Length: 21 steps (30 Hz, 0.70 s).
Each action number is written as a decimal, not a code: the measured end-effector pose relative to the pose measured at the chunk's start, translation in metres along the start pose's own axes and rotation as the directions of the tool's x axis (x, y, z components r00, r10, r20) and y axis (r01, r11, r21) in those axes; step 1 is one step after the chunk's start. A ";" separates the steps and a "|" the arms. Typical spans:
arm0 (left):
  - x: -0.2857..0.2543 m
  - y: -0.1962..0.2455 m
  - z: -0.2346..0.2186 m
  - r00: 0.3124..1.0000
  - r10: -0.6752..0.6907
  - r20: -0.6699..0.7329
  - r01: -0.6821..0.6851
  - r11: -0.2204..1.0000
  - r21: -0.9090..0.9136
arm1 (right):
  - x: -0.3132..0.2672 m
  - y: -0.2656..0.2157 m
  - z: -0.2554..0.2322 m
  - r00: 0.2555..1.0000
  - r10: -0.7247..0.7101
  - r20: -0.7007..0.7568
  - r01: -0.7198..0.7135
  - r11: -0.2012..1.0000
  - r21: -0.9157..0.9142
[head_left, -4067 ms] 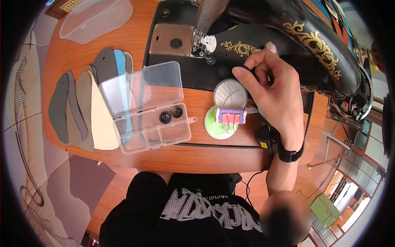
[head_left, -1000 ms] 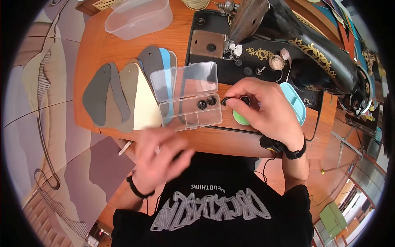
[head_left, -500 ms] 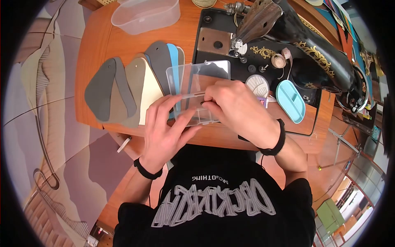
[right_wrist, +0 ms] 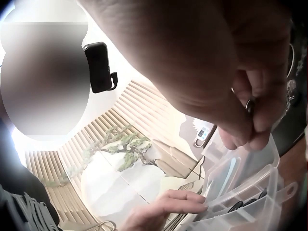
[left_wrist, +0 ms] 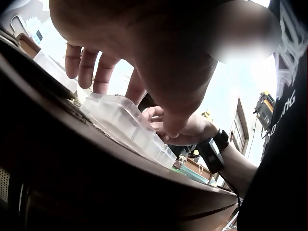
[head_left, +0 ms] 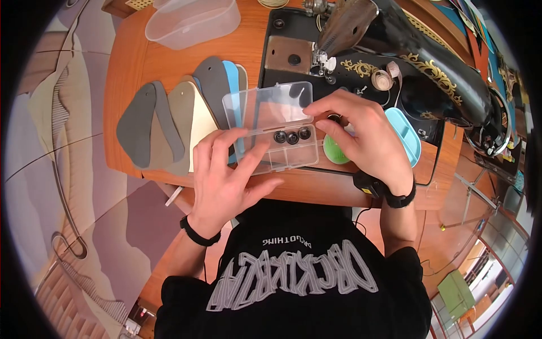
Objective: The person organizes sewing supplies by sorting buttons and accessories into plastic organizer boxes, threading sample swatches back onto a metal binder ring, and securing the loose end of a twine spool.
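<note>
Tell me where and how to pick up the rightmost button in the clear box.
Pinch the rightmost button by its round rim, from above: the lid is open, while the clear box has walls that would probably block a hand coming in sideways.

Black is worn by the buttons (head_left: 292, 138), framed by a colourless, see-through box (head_left: 299, 156). The orange-brown table (head_left: 132, 59) is streaked with fine grain. The black sewing machine (head_left: 466, 90) is patterned with gold scrollwork (head_left: 359, 69). Swatches (head_left: 135, 131) are shown in greys, taupe, cream and blue. The tray (head_left: 415, 148) is coloured turquoise; the black shirt (head_left: 271, 223) is emblazoned with pale grey lettering (head_left: 293, 278).
</note>
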<state>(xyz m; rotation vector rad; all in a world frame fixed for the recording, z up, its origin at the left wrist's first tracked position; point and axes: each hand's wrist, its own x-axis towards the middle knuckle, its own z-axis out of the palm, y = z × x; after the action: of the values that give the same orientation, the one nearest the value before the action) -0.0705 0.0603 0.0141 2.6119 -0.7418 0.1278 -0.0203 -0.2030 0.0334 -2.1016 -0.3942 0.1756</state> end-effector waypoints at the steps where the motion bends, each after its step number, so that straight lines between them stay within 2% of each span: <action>1: 0.003 0.002 -0.001 1.000 0.002 0.004 -0.002 1.000 0.002 | -0.001 0.001 -0.002 1.000 0.028 -0.007 -0.028 0.999 0.039; 2: 0.007 0.004 -0.002 0.999 0.010 0.043 -0.011 1.000 0.027 | -0.002 0.002 -0.003 1.000 0.029 -0.009 -0.029 0.999 0.044; 4: 0.011 0.006 -0.001 0.996 0.018 0.088 -0.023 0.998 0.056 | -0.005 0.005 -0.005 0.995 -0.031 0.099 0.037 0.997 -0.061; 7: 0.015 0.007 0.005 0.993 0.040 0.107 -0.048 0.996 0.078 | -0.012 -0.006 0.005 0.995 -0.022 0.102 0.029 0.997 -0.068; 8: 0.016 0.007 0.005 0.993 0.038 0.112 -0.048 0.995 0.093 | -0.013 -0.004 0.006 0.990 -0.098 0.101 0.110 0.986 -0.123; 9: 0.015 0.007 0.005 0.993 0.034 0.115 -0.047 0.993 0.110 | -0.015 -0.006 0.006 0.991 -0.096 0.096 0.108 0.987 -0.119; 11: 0.015 0.007 0.004 0.992 0.029 0.124 -0.044 0.993 0.114 | -0.018 -0.010 0.005 0.974 -0.051 0.219 0.115 0.949 -0.293; 14: 0.017 0.007 0.002 0.991 0.032 0.128 -0.047 0.992 0.116 | -0.022 -0.007 0.008 0.958 -0.038 0.283 0.137 0.931 -0.339; 21: 0.017 0.006 0.000 0.986 0.034 0.163 -0.051 0.993 0.104 | -0.026 -0.008 0.011 0.955 -0.016 0.296 0.146 0.894 -0.424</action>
<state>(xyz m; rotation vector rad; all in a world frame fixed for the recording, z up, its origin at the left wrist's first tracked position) -0.0587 0.0477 0.0195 2.7340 -0.8689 -0.0328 -0.0490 -0.1991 0.0334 -2.5098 -0.7553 0.3721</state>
